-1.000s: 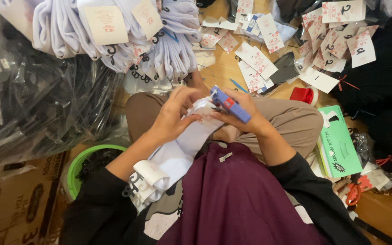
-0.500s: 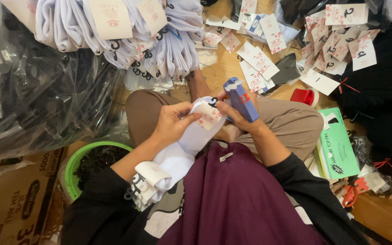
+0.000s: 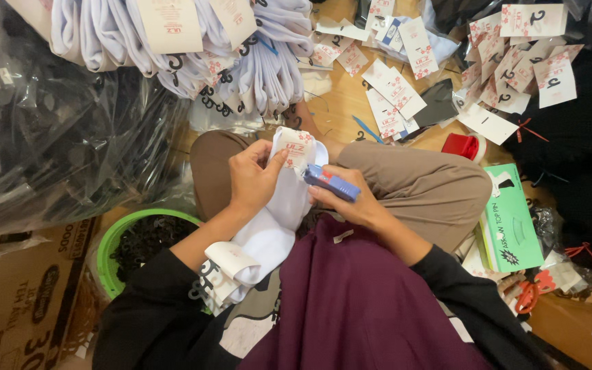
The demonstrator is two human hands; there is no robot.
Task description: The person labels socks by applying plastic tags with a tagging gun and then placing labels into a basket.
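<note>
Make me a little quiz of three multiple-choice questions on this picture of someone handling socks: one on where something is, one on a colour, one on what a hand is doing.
1. Where is the green bowl of black hooks?
A. beside the person's left arm
B. on the lap
C. on top of the green box

2. What colour is the tagging tool?
A. yellow
B. blue with red
C. black

3. What is the left hand doing?
A. resting open on the floor
B. reaching into the bowl
C. pressing a paper label on the white socks with the thumb

Answers: 1 A, its rim shows by the left sleeve. 2 B, the right hand grips a blue body with a red part. 3 C, the thumb lies on the label at the socks' top.
</note>
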